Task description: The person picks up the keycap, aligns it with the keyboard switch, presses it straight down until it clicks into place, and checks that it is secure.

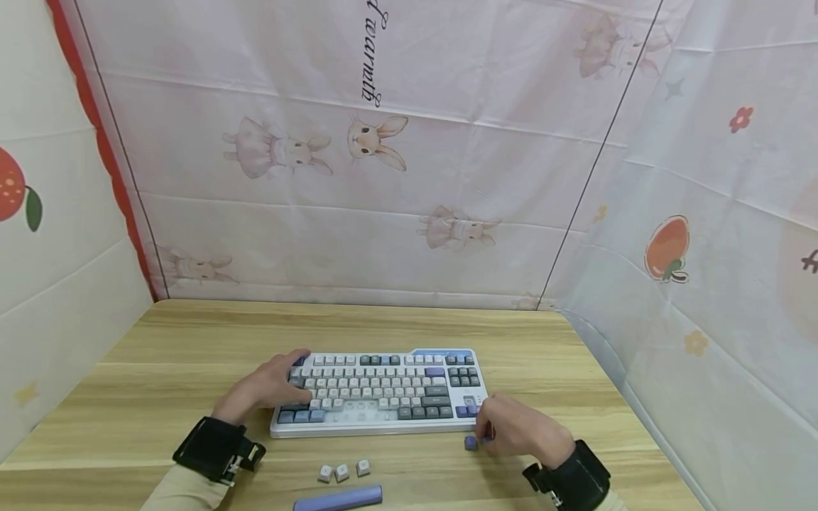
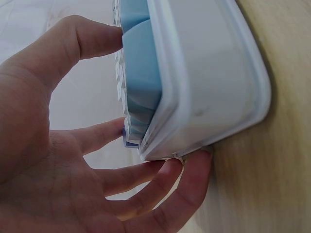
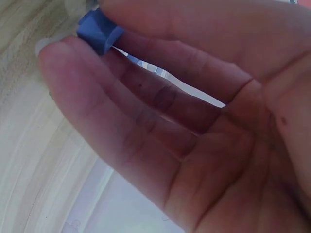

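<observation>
A white mechanical keyboard (image 1: 332,429) with white, grey, blue and purple keycaps lies on the wooden table. My left hand (image 1: 271,383) holds its left end; in the left wrist view the thumb (image 2: 99,39) touches a light blue keycap (image 2: 143,63) and other fingers curl against the case's side. Beside the keyboard's front right corner, my right hand (image 1: 520,429) pinches a small purple-blue keycap (image 3: 98,30) between thumb and finger. Another purple keycap (image 1: 471,443) is on the table by those fingertips. The bottom row has a gap of bare clear switch housings (image 1: 361,410).
Three loose white keycaps (image 1: 341,473) lie in front of the keyboard, nearer to me. Below them is a long purple spacebar keycap (image 1: 339,498). Printed cloth (image 1: 358,241) hangs behind the table's back edge and along both sides.
</observation>
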A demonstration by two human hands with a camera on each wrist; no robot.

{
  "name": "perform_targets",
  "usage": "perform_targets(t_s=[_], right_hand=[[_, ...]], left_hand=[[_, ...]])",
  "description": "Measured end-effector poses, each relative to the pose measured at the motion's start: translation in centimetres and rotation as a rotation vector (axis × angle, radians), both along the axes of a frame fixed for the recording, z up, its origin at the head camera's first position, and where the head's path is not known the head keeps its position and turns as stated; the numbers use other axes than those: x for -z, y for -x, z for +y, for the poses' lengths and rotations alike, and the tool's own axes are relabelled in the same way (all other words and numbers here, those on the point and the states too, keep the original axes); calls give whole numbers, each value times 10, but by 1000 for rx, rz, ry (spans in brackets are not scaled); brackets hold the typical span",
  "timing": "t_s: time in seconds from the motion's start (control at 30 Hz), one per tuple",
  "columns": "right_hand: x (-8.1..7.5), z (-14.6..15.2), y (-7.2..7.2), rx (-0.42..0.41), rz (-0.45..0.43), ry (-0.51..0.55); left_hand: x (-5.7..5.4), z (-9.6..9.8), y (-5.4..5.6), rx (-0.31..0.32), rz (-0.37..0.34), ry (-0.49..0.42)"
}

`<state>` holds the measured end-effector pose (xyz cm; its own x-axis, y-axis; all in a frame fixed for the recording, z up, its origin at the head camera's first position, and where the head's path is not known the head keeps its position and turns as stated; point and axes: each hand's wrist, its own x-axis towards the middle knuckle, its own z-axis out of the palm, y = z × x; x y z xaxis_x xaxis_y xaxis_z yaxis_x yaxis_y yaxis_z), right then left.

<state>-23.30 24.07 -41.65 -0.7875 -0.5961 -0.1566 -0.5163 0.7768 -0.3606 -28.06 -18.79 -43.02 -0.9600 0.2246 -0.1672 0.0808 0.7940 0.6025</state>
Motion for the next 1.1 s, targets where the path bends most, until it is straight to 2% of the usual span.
perform_targets(t_s=[0.23, 0.57, 0.8, 1.1], right_hand=[[-3, -1, -1, 22, -14, -1], [-3, 1, 0, -12, 17, 15], [-3, 1, 1, 11, 15, 4], [-2, 1, 3, -10, 57, 7]], left_hand=[[1, -1, 0, 7, 9, -13], [2, -1, 1, 9, 11, -9], [3, -1, 1, 14, 17, -8], [3, -1, 1, 18, 22, -13]])
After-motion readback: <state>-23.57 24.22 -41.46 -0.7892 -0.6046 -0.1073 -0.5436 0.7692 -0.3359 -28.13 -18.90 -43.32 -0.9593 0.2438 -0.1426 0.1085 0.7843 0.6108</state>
